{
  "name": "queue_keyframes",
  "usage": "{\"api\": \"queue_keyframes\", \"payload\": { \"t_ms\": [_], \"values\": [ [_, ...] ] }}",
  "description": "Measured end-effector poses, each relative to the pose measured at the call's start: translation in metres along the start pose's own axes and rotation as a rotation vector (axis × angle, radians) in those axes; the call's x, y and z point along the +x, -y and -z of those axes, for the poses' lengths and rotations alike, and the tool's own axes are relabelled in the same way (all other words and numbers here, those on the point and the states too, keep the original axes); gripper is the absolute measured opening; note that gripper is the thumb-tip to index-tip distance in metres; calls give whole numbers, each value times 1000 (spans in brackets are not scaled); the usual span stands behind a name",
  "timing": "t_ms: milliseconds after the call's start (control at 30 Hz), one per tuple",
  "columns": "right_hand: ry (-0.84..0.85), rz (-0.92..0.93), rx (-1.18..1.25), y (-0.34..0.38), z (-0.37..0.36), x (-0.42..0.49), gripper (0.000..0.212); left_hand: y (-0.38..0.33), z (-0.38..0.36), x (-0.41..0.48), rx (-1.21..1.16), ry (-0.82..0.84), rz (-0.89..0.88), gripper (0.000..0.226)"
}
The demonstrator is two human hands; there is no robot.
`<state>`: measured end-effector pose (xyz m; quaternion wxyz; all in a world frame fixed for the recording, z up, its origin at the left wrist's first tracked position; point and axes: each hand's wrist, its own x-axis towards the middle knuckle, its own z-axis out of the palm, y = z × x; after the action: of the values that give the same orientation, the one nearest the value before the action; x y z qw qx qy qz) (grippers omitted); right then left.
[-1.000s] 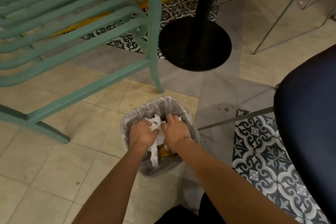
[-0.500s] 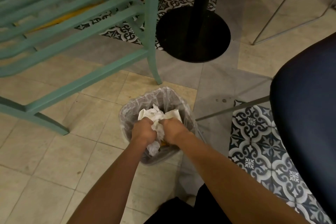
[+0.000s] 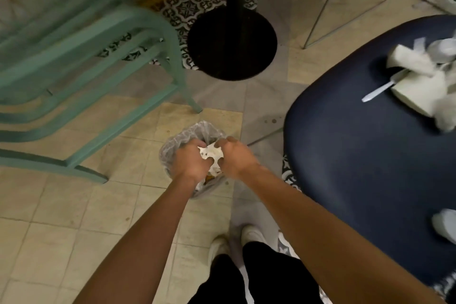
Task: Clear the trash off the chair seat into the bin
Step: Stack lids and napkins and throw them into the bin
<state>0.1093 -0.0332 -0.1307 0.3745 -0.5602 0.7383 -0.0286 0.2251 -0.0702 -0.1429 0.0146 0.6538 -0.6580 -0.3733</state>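
A green chair point(image 3: 86, 44) stands on the left. The left hand point(image 3: 191, 160) and right hand point(image 3: 234, 158) both curl on crumpled paper point(image 3: 211, 154) over the small bin point(image 3: 170, 153) (its mouth is narrow), so bits may drop on the tile floor point(image 3: 61, 217). More trash point(image 3: 414, 86) lies on the blue chair seat point(image 3: 357, 155); the spoon point(image 3: 377, 92) could slide off.

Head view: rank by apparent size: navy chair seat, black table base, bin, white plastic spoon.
1. navy chair seat
2. black table base
3. bin, partly covered
4. white plastic spoon
Seat sits nearest the camera.
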Motion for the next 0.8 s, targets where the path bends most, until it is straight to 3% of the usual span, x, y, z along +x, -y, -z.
{"api": "queue_keyframes", "payload": {
  "t_ms": [433, 800],
  "values": [
    [-179, -263, 165, -41, 136, -103, 45, -154, 42, -61, 99, 113, -292, 39],
    [-283, -640, 151, -136, 154, -169, 48, -232, -14, -82, 189, 271, -497, 37]
  ]
}}
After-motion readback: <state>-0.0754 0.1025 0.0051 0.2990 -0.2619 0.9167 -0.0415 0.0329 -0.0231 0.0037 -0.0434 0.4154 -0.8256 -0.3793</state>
